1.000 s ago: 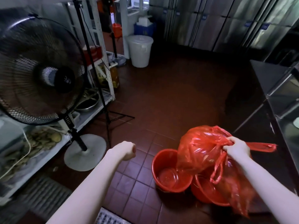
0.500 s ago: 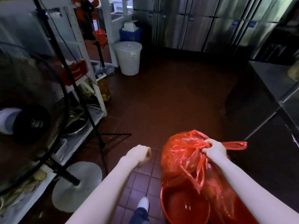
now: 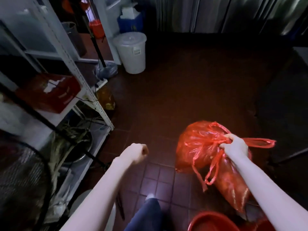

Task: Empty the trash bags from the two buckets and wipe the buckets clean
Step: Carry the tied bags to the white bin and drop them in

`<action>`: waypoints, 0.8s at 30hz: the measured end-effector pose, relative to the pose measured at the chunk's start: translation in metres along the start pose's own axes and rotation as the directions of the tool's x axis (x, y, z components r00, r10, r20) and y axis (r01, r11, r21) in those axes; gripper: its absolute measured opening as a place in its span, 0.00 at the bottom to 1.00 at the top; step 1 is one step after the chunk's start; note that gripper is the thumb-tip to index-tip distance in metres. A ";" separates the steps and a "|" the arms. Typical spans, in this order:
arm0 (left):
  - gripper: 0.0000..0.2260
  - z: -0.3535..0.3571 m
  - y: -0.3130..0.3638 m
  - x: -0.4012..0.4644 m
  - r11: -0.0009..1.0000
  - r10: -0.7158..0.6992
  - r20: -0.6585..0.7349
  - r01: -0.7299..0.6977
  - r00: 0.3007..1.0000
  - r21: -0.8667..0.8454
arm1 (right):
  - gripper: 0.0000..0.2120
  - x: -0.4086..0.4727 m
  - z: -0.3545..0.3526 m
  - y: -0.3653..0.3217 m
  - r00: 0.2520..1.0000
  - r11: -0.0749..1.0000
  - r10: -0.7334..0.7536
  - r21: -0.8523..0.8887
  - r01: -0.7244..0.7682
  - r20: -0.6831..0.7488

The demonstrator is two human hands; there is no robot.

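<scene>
My right hand (image 3: 235, 145) grips the tied tops of two red trash bags. One bag (image 3: 198, 145) bulges in front of the hand, and a second bag (image 3: 233, 189) hangs below my right forearm. Both are lifted clear of the floor. Only the rim of a red bucket (image 3: 211, 222) shows at the bottom edge, beneath the bags. My left hand (image 3: 138, 153) is curled in a fist in mid-air to the left and holds nothing. My leg and shoe (image 3: 150, 204) are stepping over the tiled floor.
A white metal shelf rack (image 3: 80, 77) with a red box (image 3: 48, 92) lines the left side. A black fan (image 3: 20, 177) stands at the lower left. A white lidded bucket (image 3: 131, 52) sits ahead, with steel cabinet doors behind it. A dark counter runs along the right.
I have walked forward with the bags lifted. The buckets have slid to the bottom edge of the view, and the fan has passed to the lower left. Both hands keep their grips.
</scene>
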State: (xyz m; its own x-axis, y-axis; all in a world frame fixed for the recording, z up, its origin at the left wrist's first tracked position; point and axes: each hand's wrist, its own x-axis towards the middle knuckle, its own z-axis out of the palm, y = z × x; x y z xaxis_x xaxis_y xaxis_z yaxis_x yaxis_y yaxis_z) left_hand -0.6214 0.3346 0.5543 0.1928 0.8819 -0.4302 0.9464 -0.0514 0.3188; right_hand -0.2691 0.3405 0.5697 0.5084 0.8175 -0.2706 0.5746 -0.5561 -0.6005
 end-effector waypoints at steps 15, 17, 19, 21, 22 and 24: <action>0.08 -0.193 0.013 0.394 0.999 0.048 0.007 -0.048 0.999 0.009 | 0.15 0.315 0.035 -0.213 0.999 0.992 0.022 -0.127 -0.017 0.038; 0.08 -0.216 0.026 0.441 0.997 0.082 0.001 -0.082 0.997 -0.005 | 0.19 0.354 0.033 -0.242 1.000 0.993 0.003 -0.116 -0.001 0.020; 0.09 -0.239 0.038 0.491 0.995 0.102 0.001 -0.102 0.995 0.001 | 0.20 0.400 0.033 -0.270 1.000 0.995 -0.011 -0.101 0.012 0.008; 0.09 -0.261 0.046 0.545 0.994 0.112 0.005 -0.112 0.994 0.006 | 0.19 0.450 0.038 -0.296 1.000 0.996 -0.028 -0.080 0.029 0.007; 0.10 -0.272 0.050 0.572 0.994 0.112 0.008 -0.112 0.994 0.007 | 0.18 0.476 0.042 -0.309 0.999 0.997 -0.031 -0.068 0.032 0.013; 0.11 -0.296 0.056 0.626 0.994 0.106 -0.009 -0.106 0.994 0.001 | 0.17 0.530 0.051 -0.334 0.999 0.999 -0.037 -0.032 0.038 0.020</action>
State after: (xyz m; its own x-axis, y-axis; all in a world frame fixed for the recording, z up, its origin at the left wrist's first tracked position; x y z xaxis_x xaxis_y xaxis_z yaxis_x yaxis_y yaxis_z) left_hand -0.5243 1.0222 0.5529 0.2895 0.8759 -0.3860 0.9210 -0.1451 0.3614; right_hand -0.2240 0.9666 0.5885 0.4733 0.8407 -0.2632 0.6138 -0.5290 -0.5860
